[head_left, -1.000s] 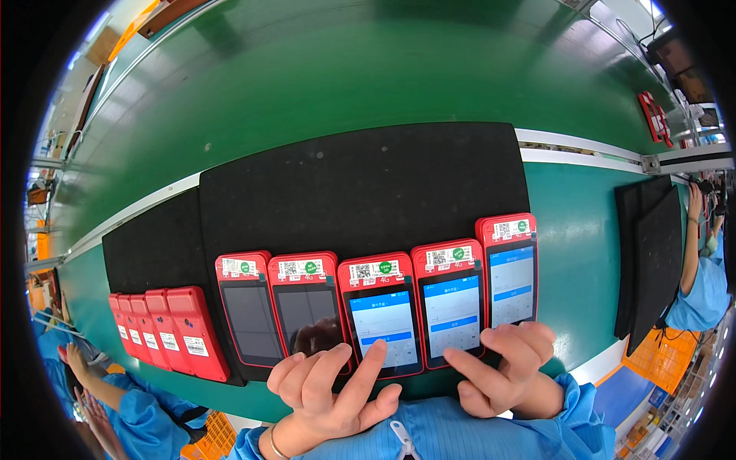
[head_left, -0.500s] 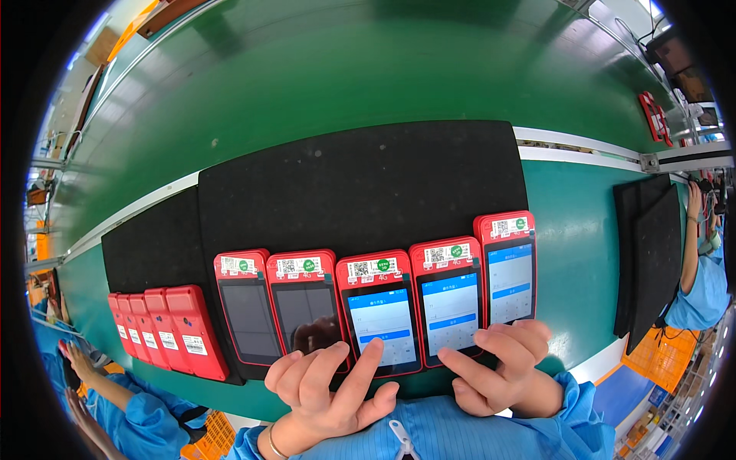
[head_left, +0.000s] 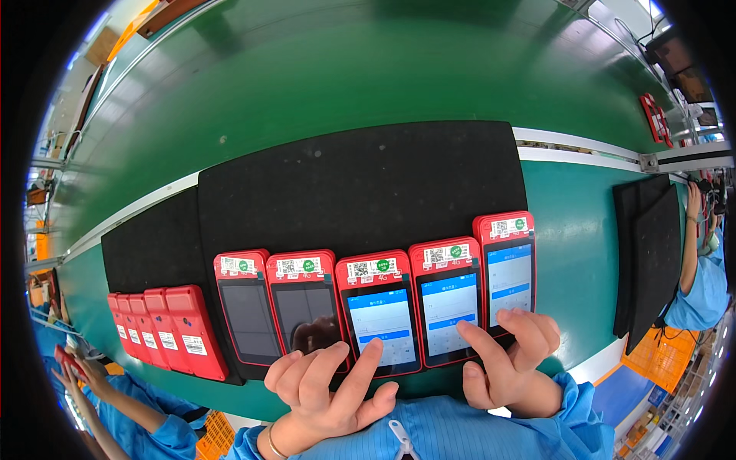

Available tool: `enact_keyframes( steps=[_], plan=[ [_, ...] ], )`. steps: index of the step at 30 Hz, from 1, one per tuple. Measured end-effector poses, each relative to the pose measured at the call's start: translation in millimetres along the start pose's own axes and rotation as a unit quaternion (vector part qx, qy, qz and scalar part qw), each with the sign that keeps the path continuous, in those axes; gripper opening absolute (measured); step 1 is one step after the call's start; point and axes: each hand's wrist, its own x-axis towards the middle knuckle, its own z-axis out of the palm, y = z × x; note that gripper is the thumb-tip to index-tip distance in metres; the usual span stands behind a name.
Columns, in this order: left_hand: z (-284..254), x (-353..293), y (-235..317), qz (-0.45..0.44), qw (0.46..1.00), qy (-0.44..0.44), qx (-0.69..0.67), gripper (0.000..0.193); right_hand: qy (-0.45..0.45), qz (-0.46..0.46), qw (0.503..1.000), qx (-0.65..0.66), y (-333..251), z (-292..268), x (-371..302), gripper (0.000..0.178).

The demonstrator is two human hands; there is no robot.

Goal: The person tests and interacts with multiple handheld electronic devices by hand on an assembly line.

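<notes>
Pointing, with a released grip

My left hand (head_left: 330, 391), at bottom centre of the frame, grasps nothing: index finger stretched to the lit screen of the middle red handheld (head_left: 381, 314), thumb out to the right, other fingers loosely bent. My right hand (head_left: 517, 356), lower right of centre, is equally released, its index finger angled up-left over the neighbouring lit handheld (head_left: 451, 299); I cannot tell whether either tip touches. Both devices lie on the black mat (head_left: 360, 184) mid-frame. Orange crates stand lower left (head_left: 217, 437) and lower right (head_left: 663, 359), their contents unclear to me.
</notes>
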Motion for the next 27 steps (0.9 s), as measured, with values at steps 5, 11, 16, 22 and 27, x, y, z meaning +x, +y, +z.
enact_keyframes(
  steps=[5,11,16,22,27],
  plan=[
    [-1,2,-1,0.003,1.000,-0.017,-0.004,0.041,-0.009,0.001,1.000,-0.004,-1,0,1,0.035],
    [0,3,2,-0.012,1.000,0.016,0.002,0.040,-0.001,0.004,1.000,0.009,1,-3,1,0.035],
    [-14,13,-3,-0.013,1.000,0.011,0.012,0.041,0.001,-0.002,1.000,0.031,12,-10,20,0.034],
    [-12,28,-8,-0.055,0.998,-0.010,-0.025,0.041,-0.022,-0.015,0.998,0.059,15,-6,37,0.034],
    [-10,29,-10,-0.049,0.998,-0.010,-0.034,0.042,-0.031,-0.013,0.998,0.052,14,-7,38,0.034]
  ],
)
